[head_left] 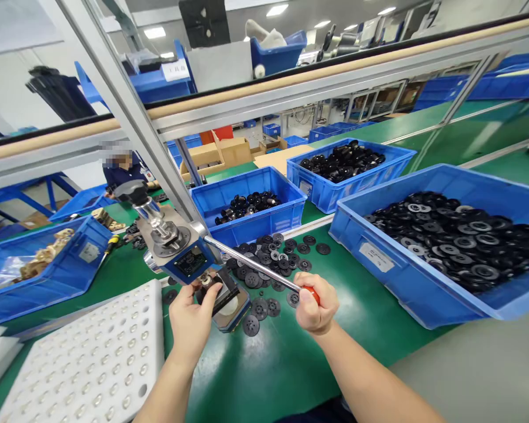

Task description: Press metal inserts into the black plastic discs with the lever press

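My right hand [315, 306] is closed round the red knob at the end of a long metal lever [251, 264]. The lever runs up and left to a small blue hand press [176, 249] on the green bench. My left hand [191, 314] reaches under the press head, its fingers pinched on a small part on the press base [229, 302]; what that part is I cannot make out. A loose pile of black round discs [275, 258] lies just behind the press, and a few more discs rest by its base.
A white tray [88, 364] with many round holes lies at the front left. Three blue bins of black discs [449, 235] stand behind and to the right. A blue bin [39, 258] of tan parts is at the left. Another person sits far back left.
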`<state>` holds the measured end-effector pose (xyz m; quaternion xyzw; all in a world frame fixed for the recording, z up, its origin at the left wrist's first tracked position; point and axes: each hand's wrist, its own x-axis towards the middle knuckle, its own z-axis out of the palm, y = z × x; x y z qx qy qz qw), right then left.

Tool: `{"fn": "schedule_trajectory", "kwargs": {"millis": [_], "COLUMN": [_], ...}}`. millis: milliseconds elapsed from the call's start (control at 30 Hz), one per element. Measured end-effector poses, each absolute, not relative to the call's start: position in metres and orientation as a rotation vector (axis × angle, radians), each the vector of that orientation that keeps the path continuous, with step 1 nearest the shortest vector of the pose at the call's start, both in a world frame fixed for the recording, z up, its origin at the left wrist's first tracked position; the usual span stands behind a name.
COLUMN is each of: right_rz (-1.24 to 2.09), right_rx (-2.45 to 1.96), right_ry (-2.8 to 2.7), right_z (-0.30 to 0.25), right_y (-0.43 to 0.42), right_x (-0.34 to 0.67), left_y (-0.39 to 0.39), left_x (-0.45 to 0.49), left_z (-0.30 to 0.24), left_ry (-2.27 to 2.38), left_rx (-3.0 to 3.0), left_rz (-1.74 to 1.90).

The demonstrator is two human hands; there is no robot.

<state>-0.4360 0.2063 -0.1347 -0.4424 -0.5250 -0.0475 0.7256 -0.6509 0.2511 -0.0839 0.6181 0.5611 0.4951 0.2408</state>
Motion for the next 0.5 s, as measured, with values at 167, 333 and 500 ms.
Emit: {"fn": "schedule_trajectory", "kwargs": {"millis": [167,333,500], "right_rz": [-0.074,-0.018,0.089], "right_rx": [-0.988,-0.998,-0.742], "right_ry": [-1.206,-1.207,-1.03], "right_z": [-0.119,-0.073,-0.043], "right_y": [0.198,0.18,0.163], "right_x": [-0.434,-0.432,-0.437], "left_y": [0.255,0.255,0.211], "left_x": [-0.649,-0.653,-0.663], "left_z": [-0.08,-0.071,-0.072], "left_ry": [1.532,1.545,1.353], "left_rx": [1.651,1.72,1.463], "left_rz": [1.362,1.371,1.443]}}
